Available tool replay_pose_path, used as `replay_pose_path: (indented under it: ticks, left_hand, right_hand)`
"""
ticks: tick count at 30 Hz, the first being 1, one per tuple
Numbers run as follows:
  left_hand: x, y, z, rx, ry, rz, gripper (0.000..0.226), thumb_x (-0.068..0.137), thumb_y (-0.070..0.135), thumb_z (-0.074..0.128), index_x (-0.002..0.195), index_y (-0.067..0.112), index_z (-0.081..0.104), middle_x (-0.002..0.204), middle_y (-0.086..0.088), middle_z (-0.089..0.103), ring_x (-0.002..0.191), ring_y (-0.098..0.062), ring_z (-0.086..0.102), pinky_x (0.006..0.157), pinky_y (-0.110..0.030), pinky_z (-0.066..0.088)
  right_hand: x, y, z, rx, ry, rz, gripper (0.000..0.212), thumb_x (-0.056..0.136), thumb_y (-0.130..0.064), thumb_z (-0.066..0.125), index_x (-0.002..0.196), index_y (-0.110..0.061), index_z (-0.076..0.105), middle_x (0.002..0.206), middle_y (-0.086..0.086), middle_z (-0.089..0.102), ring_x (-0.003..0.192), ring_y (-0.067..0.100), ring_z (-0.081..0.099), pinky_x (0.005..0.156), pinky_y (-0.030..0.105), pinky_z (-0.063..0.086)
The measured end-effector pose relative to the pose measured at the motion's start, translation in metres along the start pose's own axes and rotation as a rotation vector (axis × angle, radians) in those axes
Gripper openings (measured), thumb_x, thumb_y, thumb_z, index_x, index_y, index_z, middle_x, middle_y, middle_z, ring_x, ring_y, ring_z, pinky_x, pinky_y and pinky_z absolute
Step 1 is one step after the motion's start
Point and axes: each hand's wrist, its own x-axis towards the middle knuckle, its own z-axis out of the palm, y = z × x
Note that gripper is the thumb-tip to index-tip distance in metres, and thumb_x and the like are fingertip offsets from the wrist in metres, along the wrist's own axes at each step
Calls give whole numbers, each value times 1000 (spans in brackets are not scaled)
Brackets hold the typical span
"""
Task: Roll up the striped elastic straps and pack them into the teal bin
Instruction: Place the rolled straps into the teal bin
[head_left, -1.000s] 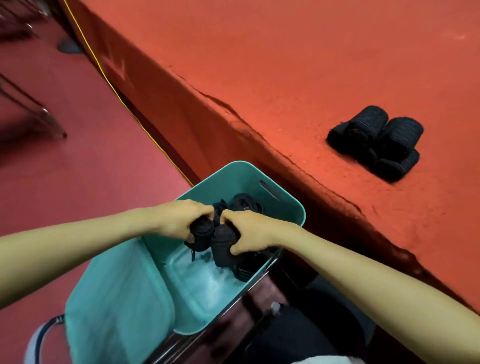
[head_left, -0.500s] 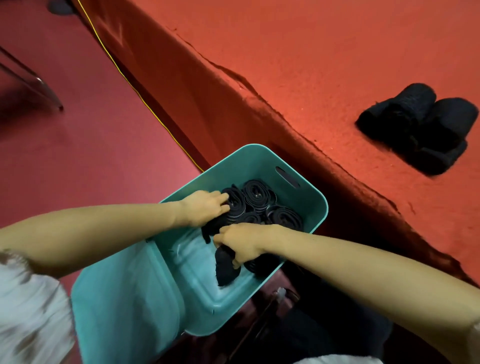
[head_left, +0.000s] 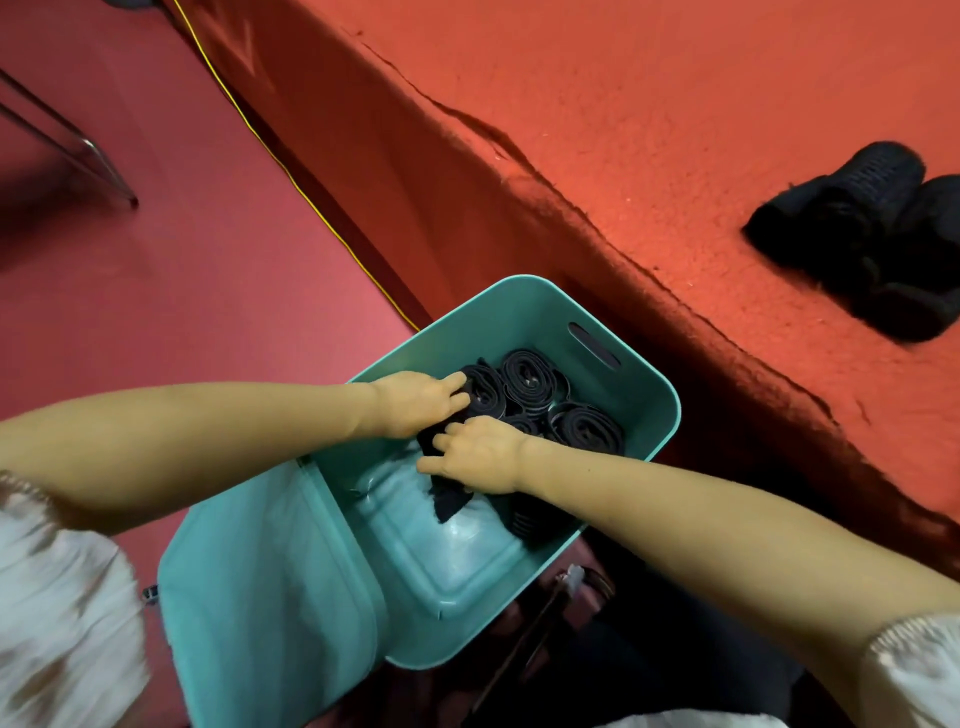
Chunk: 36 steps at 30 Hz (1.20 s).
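Left hand (head_left: 415, 402) and right hand (head_left: 478, 460) each clutch 1 of the strap rolls (head_left: 530, 379) packed against the far wall of the teal bin (head_left: 670, 415). A loose tail (head_left: 451, 501) dangles under the right hand; letting go could unwind that roll.

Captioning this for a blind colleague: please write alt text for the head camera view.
A person's left hand and right hand reach into a teal bin, each gripping a dark rolled strap beside coiled rolls already packed on end in its far corner. More rolled straps lie piled on the red table to the right.
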Motion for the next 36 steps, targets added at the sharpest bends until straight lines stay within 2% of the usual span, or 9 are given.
replay_pose_path:
  ticks: [3, 6, 9, 11, 17, 23, 30, 34, 36]
  left_hand:
    - [-4, -1, -2, -127, -84, -16, 37, 89, 20, 55, 121, 5, 44, 127, -11, 33, 80, -31, 58, 67, -38, 43]
    - [-7, -1, -8, -126, -134, -30, 37, 91, 20, 52, 125, 6, 43, 126, -10, 37, 85, -31, 59, 71, -36, 42]
    - [-7, 5, -6, -42, -133, -77, 36, 94, 14, 47, 128, 5, 38, 124, -13, 44, 98, -33, 61, 70, -34, 39]
    - [-7, 6, -2, -61, -103, -114, 35, 94, 10, 47, 126, 4, 37, 121, -14, 46, 100, -32, 61, 69, -33, 38]
    - [-11, -1, 2, -209, -78, -129, 31, 91, 9, 52, 120, 5, 41, 116, -13, 47, 100, -30, 57, 73, -30, 38]
    - [-17, -5, 3, -243, -99, -123, 34, 89, 9, 55, 122, 7, 44, 116, -11, 49, 102, -26, 56, 82, -32, 44]
    - [-28, 3, -5, -226, -131, -143, 43, 89, 5, 50, 131, 7, 42, 124, -11, 43, 104, -28, 55, 77, -29, 40]
    - [-32, 3, -20, -295, -53, -178, 40, 86, 11, 58, 125, 12, 47, 118, -9, 47, 105, -30, 56, 84, -36, 45]
    - [-36, 6, -32, -361, -1, -189, 41, 85, 16, 63, 123, 15, 47, 117, -7, 49, 107, -30, 55, 83, -34, 42]
  right_hand:
    - [-4, 2, -1, 75, -23, -5, 54, 92, -28, 58, 139, -14, 36, 123, 10, 54, 110, 29, 53, 81, 38, 42]
    - [-5, 2, -1, 129, -2, 50, 55, 90, -33, 58, 137, -11, 38, 123, 10, 56, 112, 29, 53, 85, 38, 42]
    - [-3, 1, 2, 179, 53, 178, 52, 90, -35, 59, 131, -7, 43, 121, 10, 59, 113, 29, 53, 88, 38, 42]
    - [-2, 2, 3, 227, 64, 254, 52, 91, -37, 58, 131, -7, 43, 122, 11, 58, 114, 29, 52, 88, 38, 41]
    - [-4, 4, 0, 324, 34, 300, 61, 86, -46, 64, 127, -5, 44, 121, 11, 58, 115, 29, 50, 85, 38, 43]
    - [-11, 6, 2, 357, 20, 312, 58, 84, -41, 68, 124, -4, 48, 123, 11, 56, 116, 28, 48, 85, 38, 43]
    - [-21, 13, -6, 377, 34, 323, 51, 87, -28, 66, 128, -5, 45, 125, 12, 52, 118, 30, 47, 89, 39, 44]
    - [-48, 26, -15, 473, 119, 352, 46, 87, -28, 64, 127, -11, 49, 123, 9, 53, 118, 28, 47, 92, 38, 44]
    - [-71, 33, -19, 537, 162, 372, 46, 87, -29, 65, 127, -14, 51, 125, 7, 53, 118, 26, 46, 95, 39, 42]
